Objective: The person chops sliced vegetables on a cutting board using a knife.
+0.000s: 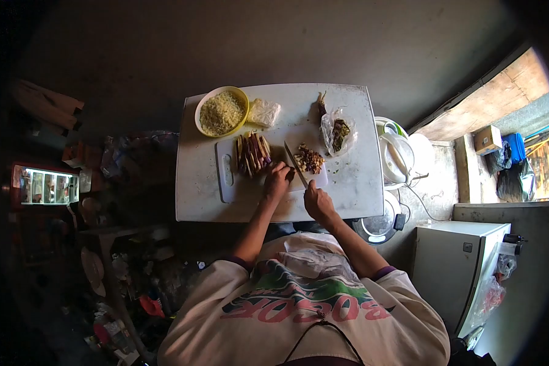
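My right hand (318,201) grips the handle of a kitchen knife (296,163), its blade pointing away from me and to the left. Beside the blade, my left hand (278,179) is closed on dark purple eggplant strips (290,175), mostly hidden by the fingers. More long eggplant strips (252,154), purple-skinned with pale flesh, lie on the left part of the white cutting board (227,190). Small diced eggplant pieces (310,158) are heaped to the right of the knife.
On the white table (348,201) stand a yellow bowl (244,97) of pale shredded food, a wrapped white block (264,113) and a clear plastic bag (345,119) with greenish contents. A dark stalk-like item (321,105) lies behind the bag. A small fridge (451,256) stands at right.
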Tool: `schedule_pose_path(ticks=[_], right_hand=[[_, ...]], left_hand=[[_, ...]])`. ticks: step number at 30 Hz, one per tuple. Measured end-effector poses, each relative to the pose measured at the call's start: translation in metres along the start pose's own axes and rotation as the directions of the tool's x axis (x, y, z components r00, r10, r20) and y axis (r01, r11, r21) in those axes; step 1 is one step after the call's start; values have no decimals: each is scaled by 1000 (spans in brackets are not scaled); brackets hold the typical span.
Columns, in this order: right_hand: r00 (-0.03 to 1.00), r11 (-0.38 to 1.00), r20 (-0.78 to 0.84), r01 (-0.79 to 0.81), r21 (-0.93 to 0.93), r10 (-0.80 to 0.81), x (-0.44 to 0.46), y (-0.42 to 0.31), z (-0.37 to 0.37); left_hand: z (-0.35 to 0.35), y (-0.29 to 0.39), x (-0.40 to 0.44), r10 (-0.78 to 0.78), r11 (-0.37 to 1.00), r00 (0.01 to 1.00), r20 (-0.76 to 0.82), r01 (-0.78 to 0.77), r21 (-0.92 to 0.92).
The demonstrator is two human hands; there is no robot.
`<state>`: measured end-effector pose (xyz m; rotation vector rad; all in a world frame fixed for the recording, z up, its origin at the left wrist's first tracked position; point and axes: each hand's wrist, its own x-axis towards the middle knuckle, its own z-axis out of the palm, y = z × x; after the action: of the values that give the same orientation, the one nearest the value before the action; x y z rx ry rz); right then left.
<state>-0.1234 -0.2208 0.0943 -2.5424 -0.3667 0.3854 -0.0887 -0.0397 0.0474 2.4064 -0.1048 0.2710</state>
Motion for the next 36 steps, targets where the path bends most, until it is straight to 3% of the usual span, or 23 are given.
schedule_pose_path(ticks=[1, 4, 7, 9, 11, 12, 14, 17, 21, 25, 27, 34, 36], right_hand=[[997, 999, -66, 32, -10, -33, -2, 2, 3], [1000, 999, -20, -4, -33, 4, 5, 8, 16], [999, 1000, -38, 12, 1, -12, 27, 8, 27], [998, 999, -62, 32, 41, -29, 43, 4, 26], [991, 997, -118, 74, 33, -70, 54, -3, 23], [1000, 998, -1, 21, 65, -21, 57, -8, 9], [997, 996, -39, 67, 58, -65, 68, 22, 37], [999, 997, 41, 16, 73, -19, 59, -6, 1], [993, 995, -56, 101, 10, -101, 48, -5, 2], [999, 998, -3, 51, 24, -51, 34, -11, -8], [999, 999, 29, 37, 34, -38, 24, -15, -15], [995, 998, 67, -68, -2, 68, 9, -10, 5], [999, 998, 23, -30, 53, 29, 24, -9, 12]], left_hand=[[-4, 5, 1, -4, 1000, 1000, -5, 4, -3], [-13, 15, 1, 41, 999, 998, -51, -41, 10], [-20, 18, 1, 33, 999, 999, 2, -33, -26], [-26, 18, 1, 199, 969, 979, 33, -202, 139], [-30, 19, -1, 203, 969, 978, 39, -206, 136], [-31, 19, -2, 203, 970, 978, 45, -207, 127], [-24, 9, -7, 180, 981, 984, 2, -180, 75], [-25, 7, -6, 143, 990, 989, -49, -142, 6], [-26, 10, 2, 100, 994, 989, -106, -104, -29], [-33, 11, -1, 80, 994, 994, -71, -85, -71], [-36, 8, -4, 10, 995, 997, 73, -3, -100], [-22, 6, -9, 11, 999, 1000, 15, -10, -49], [-25, 8, -8, 25, 999, 1000, 13, -25, -48]])
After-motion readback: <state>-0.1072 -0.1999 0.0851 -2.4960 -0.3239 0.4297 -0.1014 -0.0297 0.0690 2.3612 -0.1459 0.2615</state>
